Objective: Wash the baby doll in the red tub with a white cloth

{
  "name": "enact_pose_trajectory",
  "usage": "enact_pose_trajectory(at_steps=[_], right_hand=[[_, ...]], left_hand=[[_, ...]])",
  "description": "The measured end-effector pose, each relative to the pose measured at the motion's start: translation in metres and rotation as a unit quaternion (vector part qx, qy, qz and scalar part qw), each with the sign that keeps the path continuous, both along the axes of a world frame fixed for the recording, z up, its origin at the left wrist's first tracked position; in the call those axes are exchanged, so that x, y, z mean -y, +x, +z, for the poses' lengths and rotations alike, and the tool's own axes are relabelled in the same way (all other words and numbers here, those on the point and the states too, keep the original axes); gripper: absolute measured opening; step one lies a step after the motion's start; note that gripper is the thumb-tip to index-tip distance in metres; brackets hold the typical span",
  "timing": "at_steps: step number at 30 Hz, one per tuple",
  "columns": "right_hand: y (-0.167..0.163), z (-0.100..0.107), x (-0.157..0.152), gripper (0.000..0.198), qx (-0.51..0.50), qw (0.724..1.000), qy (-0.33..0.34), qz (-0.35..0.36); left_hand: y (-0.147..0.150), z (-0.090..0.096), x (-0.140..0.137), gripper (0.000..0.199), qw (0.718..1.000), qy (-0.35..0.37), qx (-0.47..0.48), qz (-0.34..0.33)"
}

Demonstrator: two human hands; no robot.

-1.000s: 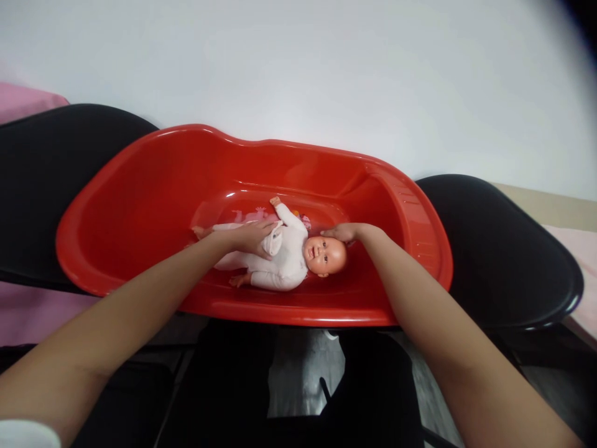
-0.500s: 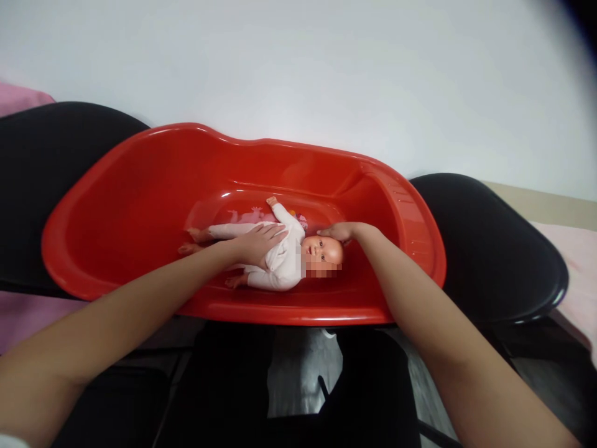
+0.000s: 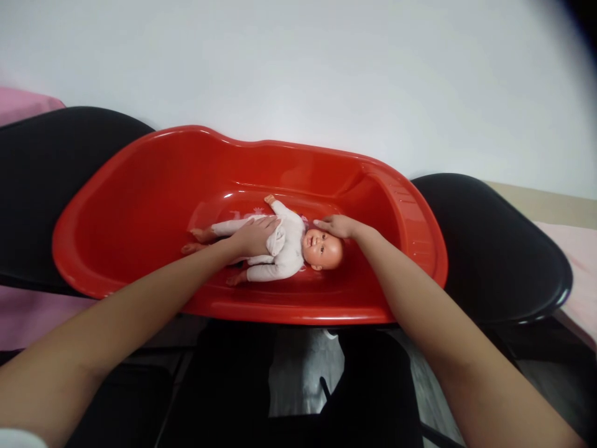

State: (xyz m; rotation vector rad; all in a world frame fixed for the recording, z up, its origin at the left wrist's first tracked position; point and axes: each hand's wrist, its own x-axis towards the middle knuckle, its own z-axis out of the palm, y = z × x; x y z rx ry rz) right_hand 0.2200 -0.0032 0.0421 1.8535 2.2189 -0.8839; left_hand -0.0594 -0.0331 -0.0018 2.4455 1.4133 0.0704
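A baby doll (image 3: 291, 233) in white clothing lies on its back in a red baby bathtub (image 3: 121, 218), head to the right and bare feet to the left. Over the doll's belly, my left hand (image 3: 255, 238) is closed on a bunched white cloth (image 3: 277, 241) and presses it to the body. My right hand (image 3: 338, 226) cups the far side of the doll's head, with its thumb along the side; some of its fingers are hidden behind the head. A small colourful patch beside the doll's neck is mostly covered.
The tub rests across black seats, one at the left (image 3: 60, 186) and one at the right (image 3: 494, 249). Pink cloth (image 3: 28, 106) shows at the left, paler pink at the right. A white wall (image 3: 298, 74) stands behind. My dark-clothed legs are under the tub's near rim.
The fingers of my left hand have drawn in from lying flatter, and the cloth bunches up more. My right hand has shifted slightly up along the doll's head, which has tilted a little.
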Motion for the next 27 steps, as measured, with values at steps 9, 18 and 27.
enact_pose_trajectory(at_steps=[9,18,27], right_hand=[[-0.010,-0.002,0.006,0.057,-0.191,0.976,0.007,0.108],[-0.012,0.001,0.008,0.069,-0.112,0.984,0.060,0.121],[-0.012,0.010,0.006,0.067,-0.034,0.981,0.144,0.126]], left_hand=[[-0.018,-0.014,-0.013,0.078,0.994,0.106,-0.025,0.007],[-0.023,-0.008,-0.014,0.059,0.988,0.134,-0.030,0.075],[-0.020,-0.005,-0.008,0.054,0.984,0.159,-0.044,0.063]])
